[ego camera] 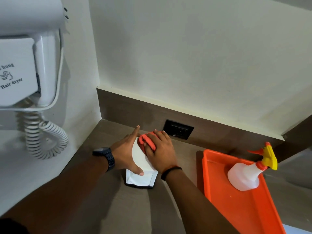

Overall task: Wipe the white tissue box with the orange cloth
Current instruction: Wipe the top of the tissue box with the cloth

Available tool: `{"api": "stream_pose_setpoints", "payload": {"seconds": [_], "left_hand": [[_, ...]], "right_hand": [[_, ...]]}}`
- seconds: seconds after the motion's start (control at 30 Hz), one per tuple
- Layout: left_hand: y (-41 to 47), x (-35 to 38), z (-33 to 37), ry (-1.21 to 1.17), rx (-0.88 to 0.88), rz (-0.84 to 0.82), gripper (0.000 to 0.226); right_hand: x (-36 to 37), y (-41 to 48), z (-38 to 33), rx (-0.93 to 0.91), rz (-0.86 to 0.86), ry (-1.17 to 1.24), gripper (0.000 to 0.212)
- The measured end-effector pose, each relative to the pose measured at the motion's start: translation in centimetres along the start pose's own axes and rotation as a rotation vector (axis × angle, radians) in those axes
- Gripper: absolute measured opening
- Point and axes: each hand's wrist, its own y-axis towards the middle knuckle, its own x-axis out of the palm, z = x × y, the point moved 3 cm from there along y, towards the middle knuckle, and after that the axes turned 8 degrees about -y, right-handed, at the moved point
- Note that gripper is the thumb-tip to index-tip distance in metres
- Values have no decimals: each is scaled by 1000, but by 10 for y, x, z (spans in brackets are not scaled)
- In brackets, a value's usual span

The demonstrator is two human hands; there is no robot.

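The white tissue box (141, 168) stands on the brown counter near the wall corner, its near end edged in black. My left hand (125, 152) grips the box's left side, thumb on the near face and fingers stretched along the far side. My right hand (160, 152) presses the bunched orange cloth (146, 142) onto the top right of the box. Most of the cloth is hidden under my fingers.
An orange tray (236, 208) lies to the right with a white spray bottle (244, 174) in it. A black socket (178, 131) sits in the backsplash behind my hands. A wall-mounted hair dryer (25, 65) with a coiled cord hangs at the left.
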Motion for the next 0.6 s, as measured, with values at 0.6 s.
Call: {"api": "stream_pose_setpoints", "payload": {"seconds": [0.6], "left_hand": [[-23, 38, 26, -6, -37, 572, 143]], "right_hand": [[14, -44, 58, 1076, 431, 1165, 11]]}}
